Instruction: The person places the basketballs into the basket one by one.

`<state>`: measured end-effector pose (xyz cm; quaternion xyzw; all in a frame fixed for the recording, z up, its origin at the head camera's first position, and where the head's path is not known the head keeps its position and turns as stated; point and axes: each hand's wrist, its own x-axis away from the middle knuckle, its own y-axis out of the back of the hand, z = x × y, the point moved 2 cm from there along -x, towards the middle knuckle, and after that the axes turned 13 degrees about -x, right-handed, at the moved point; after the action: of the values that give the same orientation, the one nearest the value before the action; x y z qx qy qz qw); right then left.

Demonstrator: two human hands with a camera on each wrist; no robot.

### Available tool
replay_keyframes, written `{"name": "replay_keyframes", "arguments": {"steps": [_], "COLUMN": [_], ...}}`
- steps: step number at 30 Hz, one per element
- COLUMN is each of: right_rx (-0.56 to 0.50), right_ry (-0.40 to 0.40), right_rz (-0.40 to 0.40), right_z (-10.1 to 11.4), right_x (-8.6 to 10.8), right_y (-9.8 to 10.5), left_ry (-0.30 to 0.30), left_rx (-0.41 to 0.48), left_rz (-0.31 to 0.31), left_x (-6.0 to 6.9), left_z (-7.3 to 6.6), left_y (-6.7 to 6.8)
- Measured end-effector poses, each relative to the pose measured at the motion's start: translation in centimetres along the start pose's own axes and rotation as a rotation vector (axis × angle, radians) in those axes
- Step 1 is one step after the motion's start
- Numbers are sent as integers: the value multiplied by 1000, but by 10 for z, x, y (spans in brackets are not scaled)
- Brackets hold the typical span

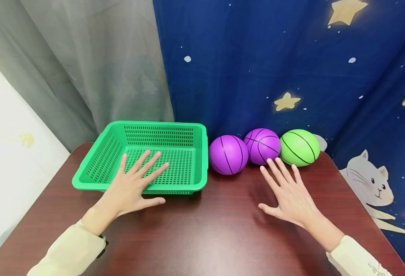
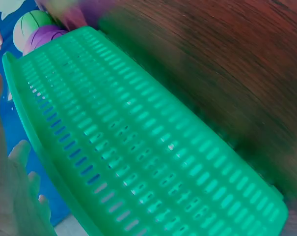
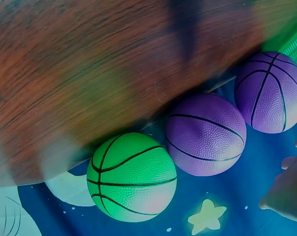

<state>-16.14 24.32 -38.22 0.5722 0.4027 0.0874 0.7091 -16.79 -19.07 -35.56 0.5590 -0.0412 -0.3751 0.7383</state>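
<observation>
Head cam shows green basket (image 1: pixel 180 187) int.; L wrist cam, outer side.

The surface (image 1: pixel 219 230) holds two purple basketballs (image 1: pixel 228 155) (image 1: pixel 262 147) and one green basketball (image 1: pixel 300 147), three in all, plus one green plastic basket (image 1: pixel 178 188). One left hand (image 1: pixel 130 189) and one right hand (image 1: pixel 290 197) make two.
</observation>
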Motion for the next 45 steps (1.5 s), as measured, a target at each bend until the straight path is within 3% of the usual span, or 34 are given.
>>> {"name": "replay_keyframes", "arguments": {"steps": [10, 16, 21, 27, 34, 39, 45], "right_rx": [-53, -170, -262, -322, -418, -483, -514], "right_ry": [-65, -108, -133, -193, -285, -334, -355], "right_rz": [-4, -38, -59, -67, -38, -21, -84], "right_z": [4, 5, 8, 10, 11, 11, 10], "right_x": [-13, -22, -33, -44, -58, -73, -92], "right_y": [-5, -10, -14, -19, -27, -36, -48], "left_ry": [104, 180, 276, 392, 475, 511, 587], "left_rx": [50, 73, 110, 240, 381, 429, 487], "left_rz": [45, 62, 79, 108, 166, 143, 126], "left_x": [23, 37, 50, 67, 82, 89, 95], "left_z": [23, 39, 55, 71, 81, 84, 87], "left_y": [-2, -3, -1, -1, -8, -13, -22]}}
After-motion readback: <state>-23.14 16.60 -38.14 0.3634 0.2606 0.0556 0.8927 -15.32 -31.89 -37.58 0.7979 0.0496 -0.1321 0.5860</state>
